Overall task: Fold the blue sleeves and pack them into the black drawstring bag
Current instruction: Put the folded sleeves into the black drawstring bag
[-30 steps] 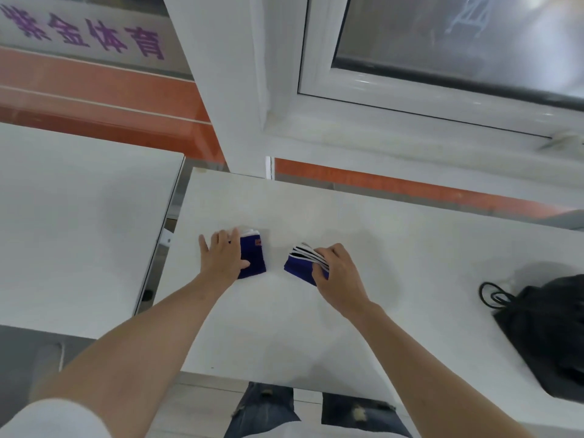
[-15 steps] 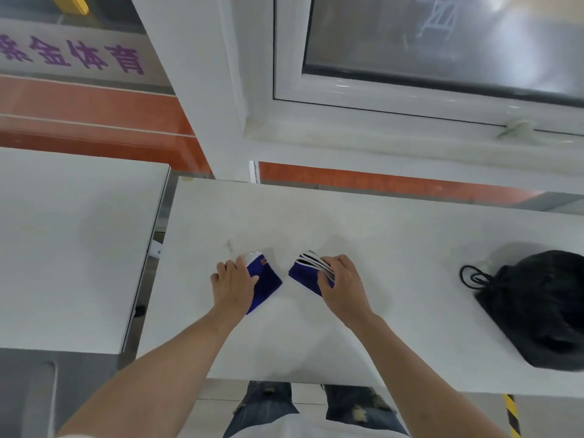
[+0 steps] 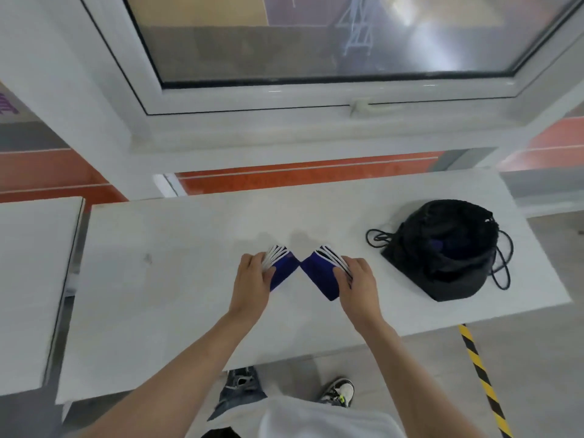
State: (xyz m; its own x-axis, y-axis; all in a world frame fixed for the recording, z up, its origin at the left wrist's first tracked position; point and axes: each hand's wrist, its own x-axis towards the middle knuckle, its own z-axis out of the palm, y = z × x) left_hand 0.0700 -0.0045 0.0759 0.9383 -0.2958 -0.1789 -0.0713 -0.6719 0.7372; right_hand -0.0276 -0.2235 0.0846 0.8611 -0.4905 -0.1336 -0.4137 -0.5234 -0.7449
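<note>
Two folded blue sleeves with white striped cuffs lie side by side near the middle of the white table [image 3: 177, 298], their inner corners almost touching. My left hand [image 3: 251, 287] grips the left sleeve [image 3: 283, 269] at its white edge. My right hand [image 3: 358, 284] grips the right sleeve [image 3: 319, 273] the same way. The black drawstring bag [image 3: 442, 251] sits to the right of my right hand, its mouth open upward, with something dark blue inside and cords trailing on both sides.
A second white table [image 3: 28, 279] stands at the left across a narrow gap. A window and white frame rise behind the table. On the floor at lower right runs a yellow-black striped line [image 3: 480, 371].
Both hands have shifted right along the table with the sleeves, closer to the bag. The sleeves have come together and angled inward. The view has swung right.
</note>
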